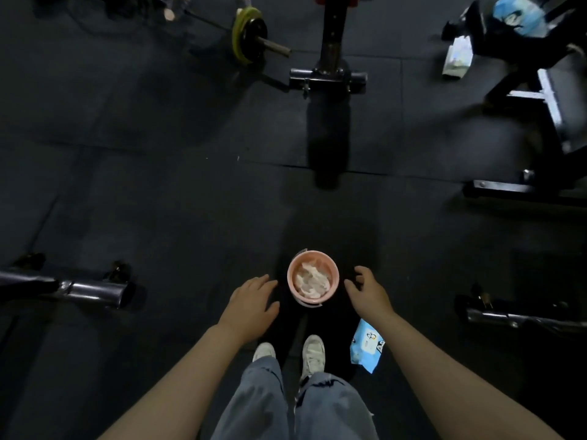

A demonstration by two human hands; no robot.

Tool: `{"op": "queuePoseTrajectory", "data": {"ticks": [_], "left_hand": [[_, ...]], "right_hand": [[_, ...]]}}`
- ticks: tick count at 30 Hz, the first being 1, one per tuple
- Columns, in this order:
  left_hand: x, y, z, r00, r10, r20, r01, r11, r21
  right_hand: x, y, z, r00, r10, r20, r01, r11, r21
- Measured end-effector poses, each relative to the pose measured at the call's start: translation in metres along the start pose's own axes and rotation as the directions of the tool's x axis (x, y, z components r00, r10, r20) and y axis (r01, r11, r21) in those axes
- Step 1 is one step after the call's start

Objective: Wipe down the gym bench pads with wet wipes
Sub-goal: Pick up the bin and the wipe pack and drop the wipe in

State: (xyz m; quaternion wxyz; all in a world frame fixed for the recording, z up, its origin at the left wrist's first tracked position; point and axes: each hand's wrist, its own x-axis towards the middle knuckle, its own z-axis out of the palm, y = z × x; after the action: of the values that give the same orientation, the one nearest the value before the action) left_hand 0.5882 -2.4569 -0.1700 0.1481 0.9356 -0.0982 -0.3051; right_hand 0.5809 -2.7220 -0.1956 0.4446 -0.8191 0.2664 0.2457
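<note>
pink bucket (313, 276) w/ used wipes btwn hands, wipe pack (367, 347) nearby

Bare dark rubber floor (158, 185) lies open around the small pink plastic bucket (313, 276); a blue wet-wipe packet (367, 346) lies near its right.

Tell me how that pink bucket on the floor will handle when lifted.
The pink bucket probably lifts easily: it looks like thin plastic holding only crumpled wipes. Being so lightly loaded, a sideways knock might tip it. Left hand and right hand flank it, not touching.
</note>
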Motion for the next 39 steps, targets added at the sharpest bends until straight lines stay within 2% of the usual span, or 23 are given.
{"op": "queuePoseTrajectory", "data": {"ticks": [8, 14, 18, 24, 30, 33, 37, 39], "left_hand": [[0.044, -0.012, 0.003, 0.982, 0.129, 0.141, -0.141, 0.987, 0.077], [0.085, -0.011, 0.036, 0.923, 0.277, 0.268, -0.331, 0.925, 0.184], [0.118, -0.004, 0.073, 0.886, 0.323, 0.332, -0.403, 0.891, 0.209], [0.18, -0.001, 0.163, 0.849, 0.367, 0.38, -0.473, 0.849, 0.235], [0.246, -0.012, 0.294, 0.828, 0.37, 0.422, -0.5, 0.827, 0.256], [0.277, -0.02, 0.35, 0.85, 0.327, 0.413, -0.463, 0.838, 0.289], [0.314, -0.033, 0.402, 0.835, 0.41, 0.367, -0.538, 0.751, 0.384], [0.33, -0.033, 0.419, 0.842, 0.428, 0.328, -0.534, 0.744, 0.401]], "right_hand": [[-0.008, 0.039, 0.011, 0.976, 0.155, -0.151, -0.136, 0.982, 0.129], [-0.009, 0.084, 0.048, 0.908, 0.324, -0.265, -0.253, 0.93, 0.268], [-0.001, 0.128, 0.072, 0.868, 0.413, -0.277, -0.331, 0.896, 0.296], [0.045, 0.214, 0.113, 0.818, 0.507, -0.27, -0.418, 0.848, 0.326], [0.112, 0.312, 0.175, 0.803, 0.555, -0.217, -0.485, 0.82, 0.304], [0.144, 0.358, 0.201, 0.795, 0.573, -0.199, -0.506, 0.807, 0.304], [0.185, 0.414, 0.224, 0.783, 0.585, -0.211, -0.534, 0.806, 0.254], [0.205, 0.44, 0.231, 0.78, 0.584, -0.227, -0.548, 0.811, 0.202]]}}
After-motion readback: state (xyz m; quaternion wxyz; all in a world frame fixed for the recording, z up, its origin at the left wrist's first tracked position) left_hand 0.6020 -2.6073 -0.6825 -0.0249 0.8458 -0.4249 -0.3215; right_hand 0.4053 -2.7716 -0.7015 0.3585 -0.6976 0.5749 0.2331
